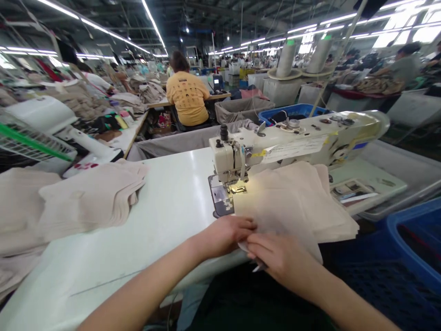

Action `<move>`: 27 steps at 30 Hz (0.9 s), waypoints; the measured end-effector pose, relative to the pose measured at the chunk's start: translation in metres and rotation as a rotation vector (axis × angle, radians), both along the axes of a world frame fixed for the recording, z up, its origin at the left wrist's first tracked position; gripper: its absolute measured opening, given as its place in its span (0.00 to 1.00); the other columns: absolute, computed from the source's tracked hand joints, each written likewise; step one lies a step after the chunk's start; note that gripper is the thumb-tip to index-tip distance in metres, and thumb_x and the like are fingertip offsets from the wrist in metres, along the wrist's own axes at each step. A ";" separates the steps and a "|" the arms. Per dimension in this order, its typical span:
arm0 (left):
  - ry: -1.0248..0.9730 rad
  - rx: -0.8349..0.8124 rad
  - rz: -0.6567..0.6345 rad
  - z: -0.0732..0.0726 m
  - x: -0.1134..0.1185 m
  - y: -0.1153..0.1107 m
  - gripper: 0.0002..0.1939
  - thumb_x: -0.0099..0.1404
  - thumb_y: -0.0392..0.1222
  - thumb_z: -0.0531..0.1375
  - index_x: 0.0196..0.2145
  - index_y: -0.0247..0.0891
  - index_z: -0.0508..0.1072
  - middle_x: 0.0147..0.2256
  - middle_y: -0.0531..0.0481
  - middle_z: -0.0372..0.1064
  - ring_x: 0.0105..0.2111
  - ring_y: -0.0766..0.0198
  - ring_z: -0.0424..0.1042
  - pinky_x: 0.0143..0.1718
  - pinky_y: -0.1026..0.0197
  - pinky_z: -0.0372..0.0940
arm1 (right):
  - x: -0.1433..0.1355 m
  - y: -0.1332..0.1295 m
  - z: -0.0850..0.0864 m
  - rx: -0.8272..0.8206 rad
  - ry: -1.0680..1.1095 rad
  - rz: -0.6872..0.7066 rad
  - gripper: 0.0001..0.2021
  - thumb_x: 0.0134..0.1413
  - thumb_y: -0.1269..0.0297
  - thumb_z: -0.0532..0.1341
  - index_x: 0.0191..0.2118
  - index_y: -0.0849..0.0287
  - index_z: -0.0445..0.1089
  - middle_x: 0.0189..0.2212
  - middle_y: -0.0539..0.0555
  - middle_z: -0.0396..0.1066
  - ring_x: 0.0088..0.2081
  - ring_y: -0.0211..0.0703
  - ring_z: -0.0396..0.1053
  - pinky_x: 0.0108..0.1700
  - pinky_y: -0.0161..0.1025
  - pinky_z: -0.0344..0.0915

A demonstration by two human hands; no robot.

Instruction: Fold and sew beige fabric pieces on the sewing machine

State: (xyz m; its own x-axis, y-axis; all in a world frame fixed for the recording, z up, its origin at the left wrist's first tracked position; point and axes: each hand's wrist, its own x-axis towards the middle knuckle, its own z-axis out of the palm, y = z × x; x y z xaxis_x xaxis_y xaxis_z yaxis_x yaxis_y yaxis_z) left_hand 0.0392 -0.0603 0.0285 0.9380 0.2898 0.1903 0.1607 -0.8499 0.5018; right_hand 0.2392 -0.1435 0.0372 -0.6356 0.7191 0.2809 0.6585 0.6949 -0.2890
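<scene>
A beige fabric piece (pixel 272 209) lies on the sewing machine's bed, its left edge beside the lit needle area (pixel 237 188). At its near left edge my left hand (pixel 229 233) has its fingers closed on the fabric. Touching it on the right, my right hand (pixel 279 257) is closed on the fabric's near edge; a small pointed metal tool shows under its fingers. More beige pieces (pixel 339 227) are stacked under and behind the fabric, right of the needle. The white sewing machine (pixel 292 142) stands beyond both hands.
Stacks of beige pieces (pixel 93 197) lie on the white table (pixel 165 207) at the left. A blue basket (pixel 409 225) is at the right. Behind the machine are a grey cloth bin (pixel 172 140), thread cones (pixel 285 59) and a person in a yellow shirt (pixel 188 96).
</scene>
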 end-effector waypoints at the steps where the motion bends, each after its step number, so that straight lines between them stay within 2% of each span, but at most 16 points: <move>1: 0.017 -0.004 0.032 -0.002 -0.010 -0.001 0.17 0.71 0.35 0.56 0.54 0.40 0.74 0.55 0.42 0.73 0.60 0.55 0.69 0.62 0.51 0.64 | 0.000 0.000 -0.001 -0.021 0.030 -0.011 0.10 0.68 0.63 0.57 0.46 0.56 0.76 0.41 0.56 0.79 0.40 0.44 0.77 0.40 0.36 0.71; 2: 0.024 -0.006 0.078 -0.003 -0.022 -0.004 0.18 0.70 0.33 0.56 0.55 0.40 0.74 0.56 0.41 0.73 0.60 0.54 0.68 0.62 0.50 0.65 | 0.003 0.001 -0.003 -0.040 0.060 -0.024 0.11 0.65 0.57 0.61 0.46 0.55 0.76 0.44 0.57 0.79 0.43 0.46 0.77 0.41 0.37 0.72; 4: 0.008 -0.038 0.191 -0.003 -0.052 -0.012 0.21 0.67 0.33 0.59 0.57 0.39 0.72 0.57 0.41 0.72 0.60 0.54 0.69 0.62 0.50 0.65 | 0.010 0.003 -0.008 -0.066 0.109 -0.028 0.24 0.54 0.44 0.68 0.50 0.56 0.75 0.51 0.60 0.77 0.48 0.51 0.77 0.46 0.41 0.73; 6: 0.004 -0.079 0.316 -0.002 -0.083 -0.021 0.20 0.69 0.34 0.58 0.57 0.41 0.73 0.58 0.42 0.71 0.60 0.56 0.69 0.60 0.51 0.67 | 0.016 0.005 -0.014 -0.104 0.122 0.017 0.38 0.41 0.40 0.72 0.56 0.57 0.72 0.57 0.63 0.72 0.53 0.56 0.74 0.52 0.44 0.72; 8: 0.017 -0.119 0.426 0.002 -0.108 -0.029 0.17 0.72 0.36 0.56 0.55 0.43 0.75 0.57 0.44 0.72 0.59 0.57 0.70 0.60 0.51 0.67 | 0.016 0.008 -0.019 -0.151 0.111 0.042 0.40 0.40 0.48 0.76 0.60 0.55 0.70 0.61 0.62 0.69 0.57 0.57 0.71 0.55 0.46 0.71; 11: 0.040 -0.198 0.499 0.006 -0.130 -0.035 0.16 0.74 0.40 0.54 0.53 0.45 0.76 0.56 0.46 0.73 0.57 0.57 0.72 0.60 0.50 0.67 | 0.007 0.016 -0.022 -0.202 0.117 0.026 0.28 0.49 0.69 0.70 0.58 0.50 0.72 0.63 0.57 0.66 0.60 0.52 0.68 0.57 0.46 0.69; 13: 0.034 -0.249 0.511 0.008 -0.133 -0.036 0.16 0.74 0.42 0.54 0.53 0.44 0.77 0.55 0.46 0.74 0.56 0.57 0.72 0.60 0.49 0.67 | -0.002 0.026 -0.023 -0.254 0.182 0.023 0.19 0.51 0.76 0.64 0.48 0.51 0.76 0.61 0.54 0.69 0.59 0.48 0.69 0.58 0.44 0.68; 15: 0.007 -0.280 0.576 0.007 -0.131 -0.034 0.15 0.74 0.45 0.54 0.51 0.44 0.78 0.52 0.47 0.76 0.53 0.57 0.74 0.59 0.50 0.67 | -0.011 0.038 -0.025 -0.363 0.302 -0.020 0.10 0.53 0.74 0.60 0.37 0.53 0.76 0.54 0.54 0.75 0.53 0.46 0.74 0.54 0.44 0.70; 17: -0.035 -0.289 0.753 0.003 -0.127 -0.030 0.16 0.73 0.48 0.54 0.45 0.43 0.80 0.45 0.48 0.79 0.46 0.57 0.77 0.53 0.52 0.71 | -0.021 0.050 -0.030 -0.492 0.463 -0.172 0.05 0.56 0.68 0.59 0.33 0.54 0.73 0.44 0.54 0.80 0.44 0.47 0.78 0.46 0.43 0.73; 18: -0.060 -0.295 0.871 0.000 -0.124 -0.028 0.16 0.72 0.50 0.54 0.42 0.42 0.80 0.41 0.49 0.80 0.42 0.57 0.78 0.48 0.54 0.73 | -0.025 0.055 -0.034 -0.529 0.555 -0.293 0.04 0.56 0.63 0.60 0.34 0.54 0.71 0.37 0.54 0.80 0.38 0.47 0.78 0.41 0.42 0.73; 20: -0.112 -0.332 1.083 -0.006 -0.119 -0.025 0.18 0.69 0.53 0.55 0.37 0.40 0.80 0.35 0.50 0.80 0.36 0.56 0.77 0.40 0.56 0.73 | -0.034 0.062 -0.043 -0.540 0.741 -0.532 0.09 0.52 0.56 0.62 0.36 0.54 0.67 0.27 0.52 0.77 0.30 0.47 0.76 0.34 0.41 0.72; 22: -0.163 -0.386 1.208 -0.012 -0.114 -0.022 0.18 0.67 0.54 0.56 0.37 0.39 0.80 0.34 0.49 0.79 0.35 0.55 0.77 0.37 0.57 0.72 | -0.041 0.064 -0.053 -0.496 0.892 -0.673 0.17 0.48 0.50 0.65 0.39 0.53 0.62 0.26 0.50 0.75 0.26 0.46 0.75 0.31 0.41 0.72; 24: -0.192 -0.421 1.256 -0.016 -0.111 -0.021 0.17 0.65 0.53 0.57 0.38 0.39 0.80 0.35 0.49 0.80 0.36 0.54 0.77 0.37 0.56 0.71 | -0.045 0.061 -0.059 -0.439 0.953 -0.723 0.21 0.46 0.47 0.66 0.38 0.52 0.59 0.29 0.51 0.75 0.26 0.44 0.74 0.32 0.41 0.71; 27: -0.187 -0.399 1.278 -0.019 -0.106 -0.023 0.16 0.65 0.52 0.57 0.38 0.40 0.79 0.36 0.48 0.80 0.37 0.53 0.76 0.38 0.55 0.71 | -0.047 0.055 -0.062 -0.394 0.818 -0.701 0.17 0.47 0.48 0.67 0.34 0.52 0.62 0.28 0.50 0.73 0.27 0.44 0.72 0.32 0.40 0.70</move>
